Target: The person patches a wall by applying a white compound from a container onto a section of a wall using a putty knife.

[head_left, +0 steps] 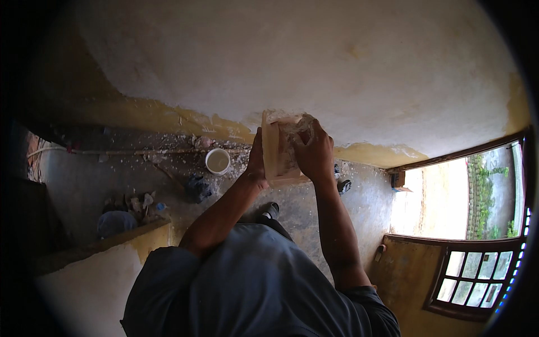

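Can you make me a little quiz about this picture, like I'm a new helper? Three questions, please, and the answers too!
1. Fill the gap: the white bucket stands on the ____.

2. True or false: the left hand is inside that bucket.

3. Pick one: where in the picture is the big bright opening?
A) on the left
B) on the right
C) right in the middle

Key:
1. Floor.
2. False: it is at the left side of the tan box.
3. B.
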A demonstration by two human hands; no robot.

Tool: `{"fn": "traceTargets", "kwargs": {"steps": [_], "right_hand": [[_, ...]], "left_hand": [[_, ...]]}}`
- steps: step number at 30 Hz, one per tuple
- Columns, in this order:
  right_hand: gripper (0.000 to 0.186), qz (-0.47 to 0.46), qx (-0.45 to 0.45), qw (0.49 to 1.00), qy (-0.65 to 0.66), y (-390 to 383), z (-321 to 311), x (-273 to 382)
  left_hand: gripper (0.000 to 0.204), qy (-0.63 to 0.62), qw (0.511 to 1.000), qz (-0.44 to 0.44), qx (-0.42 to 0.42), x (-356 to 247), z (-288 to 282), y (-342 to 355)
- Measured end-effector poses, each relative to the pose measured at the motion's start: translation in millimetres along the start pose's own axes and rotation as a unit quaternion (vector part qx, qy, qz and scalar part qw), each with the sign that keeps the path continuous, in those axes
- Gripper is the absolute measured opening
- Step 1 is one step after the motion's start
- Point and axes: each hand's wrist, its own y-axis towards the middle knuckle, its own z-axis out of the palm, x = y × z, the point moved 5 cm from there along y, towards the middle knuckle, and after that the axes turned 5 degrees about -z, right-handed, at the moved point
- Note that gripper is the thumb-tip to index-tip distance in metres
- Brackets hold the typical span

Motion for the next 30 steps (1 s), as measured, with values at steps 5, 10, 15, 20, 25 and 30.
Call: {"fn": "traceTargets", "kwargs": {"steps": [5, 10, 15, 20, 25, 30], "right_hand": [[0.041, 0.048, 0.027, 0.998, 0.02, -4.4, -3.1, -4.3], [0.045, 0.005, -0.031, 0.99, 0.136, -5.4, 5.5, -28.0], [0.043, 0.09, -0.08, 0.96, 0.252, -1.4, -23.8, -45.8], [0.039, 0.151, -0.083, 0.939, 0.297, -2.5, -33.0, -61.4], [0.035, 0.088, -0.073, 0.945, 0.307, -0.7, -27.0, -83.7], [0.034, 0.127, -0.105, 0.929, 0.332, -3.7, -36.5, -94.8]], "left_hand": [[0.062, 0.017, 1.0, -0.002, 0.011, -0.1, -3.8, 1.1], [0.065, 0.082, 0.995, 0.001, -0.064, 9.0, -5.6, 2.1], [0.064, -0.012, 0.998, -0.059, 0.022, 1.9, 2.6, -4.1], [0.062, -0.011, 0.998, -0.06, 0.027, -0.7, 14.7, -4.0], [0.066, -0.011, 0.995, -0.057, 0.085, -0.9, 27.9, -4.2], [0.061, 0.087, 0.993, -0.012, 0.081, -5.7, 12.1, 1.5]]}}
